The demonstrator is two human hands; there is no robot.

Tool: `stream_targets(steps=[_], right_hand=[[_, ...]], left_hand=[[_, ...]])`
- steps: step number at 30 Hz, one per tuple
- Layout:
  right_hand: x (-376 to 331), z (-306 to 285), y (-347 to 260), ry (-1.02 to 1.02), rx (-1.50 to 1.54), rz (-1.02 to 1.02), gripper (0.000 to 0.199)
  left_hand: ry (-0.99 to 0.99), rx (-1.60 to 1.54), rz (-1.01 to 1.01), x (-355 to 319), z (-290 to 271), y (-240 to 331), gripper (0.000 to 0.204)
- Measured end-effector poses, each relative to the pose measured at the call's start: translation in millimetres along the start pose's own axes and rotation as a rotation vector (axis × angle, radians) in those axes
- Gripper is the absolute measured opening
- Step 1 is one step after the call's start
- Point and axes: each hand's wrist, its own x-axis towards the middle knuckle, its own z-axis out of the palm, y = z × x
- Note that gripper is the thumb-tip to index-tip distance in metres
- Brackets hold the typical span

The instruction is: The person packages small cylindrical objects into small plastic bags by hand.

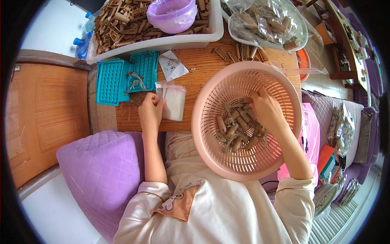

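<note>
My left hand is closed at the left edge of a stack of clear plastic bags on the table, thumb and forefinger against the bags. My right hand reaches into a pink slotted basket, its fingers bent round a small brown tube piece, mostly hidden by them. Below it, several brown tubes tied with thin pale string lie in a heap at the basket's bottom. The basket leans on my lap and the table's front edge.
Teal trays and a paper slip lie beyond the bags. A white bin of brown pieces, with a purple bowl, stands at the back. Bagged pieces fill a clear tub. A purple quilted cover is at left.
</note>
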Motion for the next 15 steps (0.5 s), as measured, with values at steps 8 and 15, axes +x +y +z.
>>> stream_targets(steps=[8,15], right_hand=[[3.1,13.5,7.5,-0.211,0.044,-0.116,0.023],[-8.4,-23.0,-10.6,-0.008,-0.017,-0.079,0.023]], left_hand=[[0.033,-0.016,0.087,-3.7,-11.4,0.5,0.011],[-0.046,-0.091,0.203,-6.9,-22.2,4.1,0.011]])
